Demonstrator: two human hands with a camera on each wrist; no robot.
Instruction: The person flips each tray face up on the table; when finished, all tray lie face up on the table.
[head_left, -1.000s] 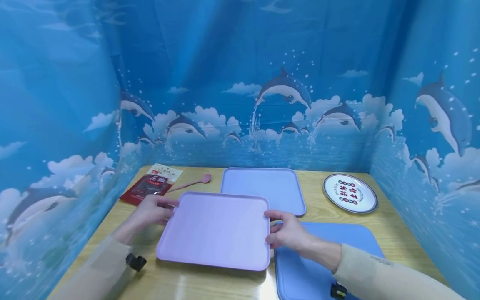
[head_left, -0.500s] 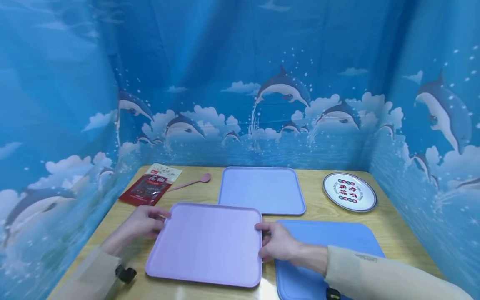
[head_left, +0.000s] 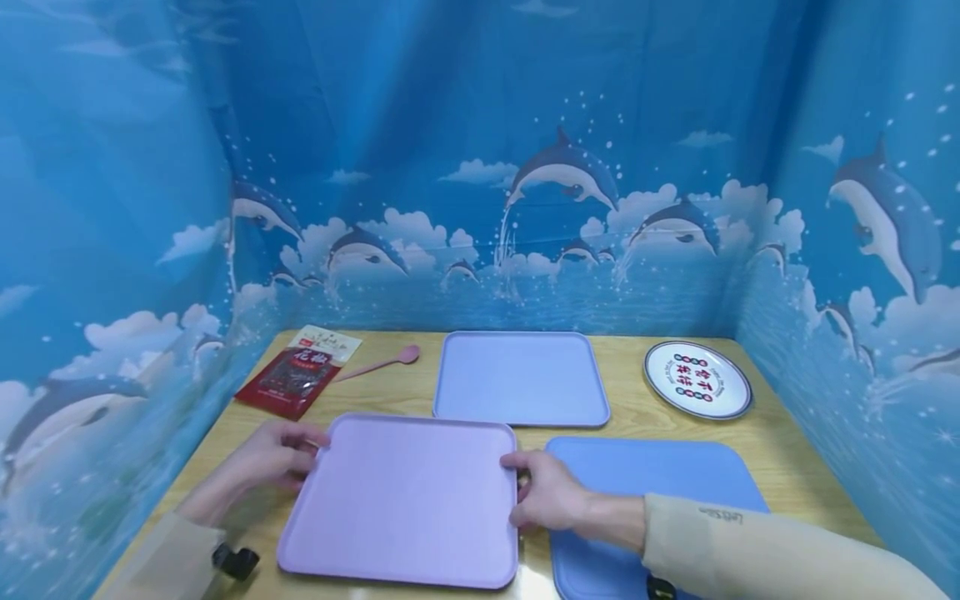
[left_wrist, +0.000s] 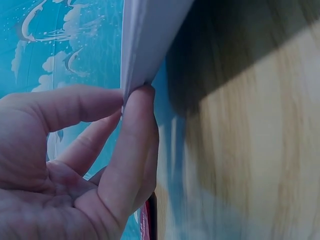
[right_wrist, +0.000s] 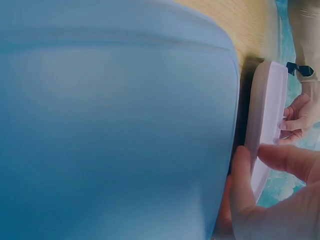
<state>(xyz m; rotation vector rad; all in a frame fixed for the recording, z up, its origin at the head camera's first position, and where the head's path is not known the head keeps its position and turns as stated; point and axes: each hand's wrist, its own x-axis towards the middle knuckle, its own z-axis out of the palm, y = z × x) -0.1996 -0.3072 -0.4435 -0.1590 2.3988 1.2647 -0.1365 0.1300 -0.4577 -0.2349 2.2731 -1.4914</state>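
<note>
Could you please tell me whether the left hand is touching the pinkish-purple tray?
Touching: the left wrist view shows the left hand pinching the pinkish-purple tray at its edge.

A tray (head_left: 401,500) is bridging left hand (head_left: 276,454) and right hand (head_left: 551,490), a packet (head_left: 296,375) and spoon (head_left: 408,355) lying beyond the left, a second tray (head_left: 522,377) and plate (head_left: 697,380) beyond the right, a third tray (head_left: 660,467) beside it.

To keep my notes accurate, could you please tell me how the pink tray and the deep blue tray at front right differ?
The pink tray is a pale lilac-pink, the deep blue tray far stronger in colour. The left hand and right hand pinch the pink tray's sides; neither grips the deep blue tray. The right sleeve hides part of the deep blue tray, none of the pink tray. Both have rounded corners.
</note>
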